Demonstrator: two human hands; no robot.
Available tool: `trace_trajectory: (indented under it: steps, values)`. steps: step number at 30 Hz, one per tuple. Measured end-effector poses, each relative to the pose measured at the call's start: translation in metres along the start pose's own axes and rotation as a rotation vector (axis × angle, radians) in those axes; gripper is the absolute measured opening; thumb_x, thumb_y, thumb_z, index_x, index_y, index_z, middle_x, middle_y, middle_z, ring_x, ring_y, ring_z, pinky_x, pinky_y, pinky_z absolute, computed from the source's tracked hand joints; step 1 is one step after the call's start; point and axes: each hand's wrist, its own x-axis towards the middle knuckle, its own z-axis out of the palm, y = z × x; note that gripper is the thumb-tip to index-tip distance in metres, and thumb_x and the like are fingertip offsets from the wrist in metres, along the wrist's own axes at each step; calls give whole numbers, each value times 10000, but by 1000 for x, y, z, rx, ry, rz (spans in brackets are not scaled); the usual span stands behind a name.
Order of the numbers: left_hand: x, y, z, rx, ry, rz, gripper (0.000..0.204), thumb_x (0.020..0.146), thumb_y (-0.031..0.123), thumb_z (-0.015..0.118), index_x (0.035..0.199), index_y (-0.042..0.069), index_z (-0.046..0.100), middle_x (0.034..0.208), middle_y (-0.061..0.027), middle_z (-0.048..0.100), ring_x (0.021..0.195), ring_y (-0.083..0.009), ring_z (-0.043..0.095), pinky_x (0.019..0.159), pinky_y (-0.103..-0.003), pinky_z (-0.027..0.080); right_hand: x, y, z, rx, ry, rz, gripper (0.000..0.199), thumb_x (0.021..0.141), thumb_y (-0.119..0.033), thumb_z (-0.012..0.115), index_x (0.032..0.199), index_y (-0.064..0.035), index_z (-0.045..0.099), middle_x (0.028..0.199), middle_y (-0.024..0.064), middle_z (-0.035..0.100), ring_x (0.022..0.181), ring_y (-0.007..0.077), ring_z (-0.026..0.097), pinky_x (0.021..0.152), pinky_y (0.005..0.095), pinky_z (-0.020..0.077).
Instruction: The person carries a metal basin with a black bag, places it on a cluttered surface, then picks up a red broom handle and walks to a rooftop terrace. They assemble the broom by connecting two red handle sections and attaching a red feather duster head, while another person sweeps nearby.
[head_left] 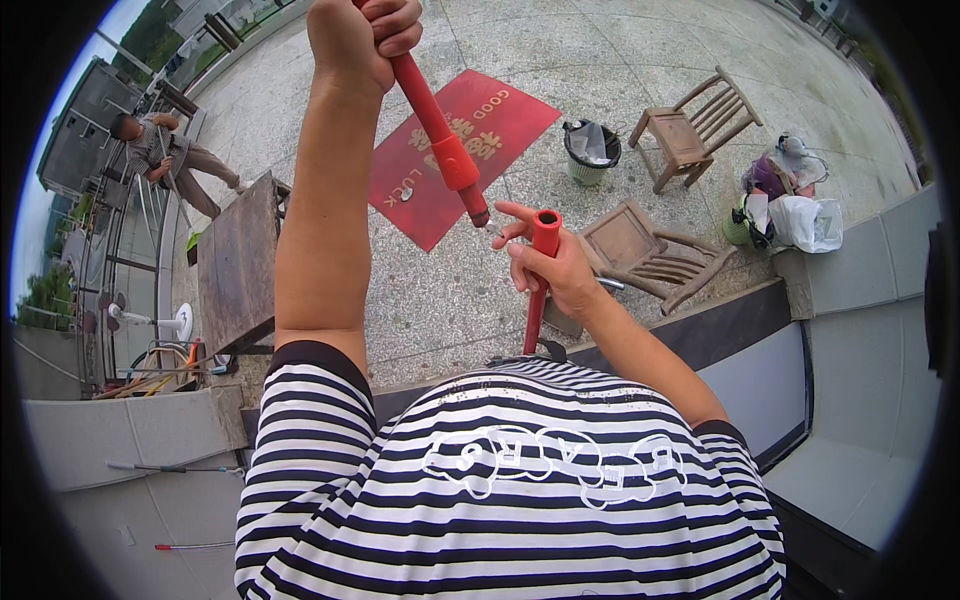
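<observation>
Raised at the top, my left hand [365, 35] is wrapped round a red pole [425, 105]. The pole slants down to the right, with a thicker sleeve near its narrow, dark-tipped lower end. Just right of that tip, my right hand [565, 275] has a second red tube [537, 310] in the crook between thumb and fingers. This tube stands nearly upright, its round open mouth facing up and its lower end beside my striped shirt. My right thumb crosses the tube while the fingertips reach out toward the pole's tip. The two red pieces are apart.
A red mat [400, 200] lies on the speckled floor. Two wooden chairs [685, 140] and a lined bin [590, 165] are on the right, with bags [805, 222] beyond. At left are a wooden table [235, 265] and another person [165, 160] holding a long stick.
</observation>
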Motion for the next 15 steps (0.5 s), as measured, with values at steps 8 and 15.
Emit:
trace_trajectory:
  steps: [8,15]
  values:
    - [-16,-25,-46,-83,-72,-32,431,994,408,346,762,51,416,544,39,271,415,-61,232,327,-204,214,3,3,7,63,-211,41,597,866,-175,636,1371,19,382,1237,191,551,694,113,635,525,178,450]
    - [-18,-3,-47,-62,-60,22,440,989,431,339,768,59,422,535,43,258,402,-62,209,322,-209,198,-3,15,16,-57,25,113,161,867,-105,658,944,33,625,790,113,666,597,117,620,509,206,472]
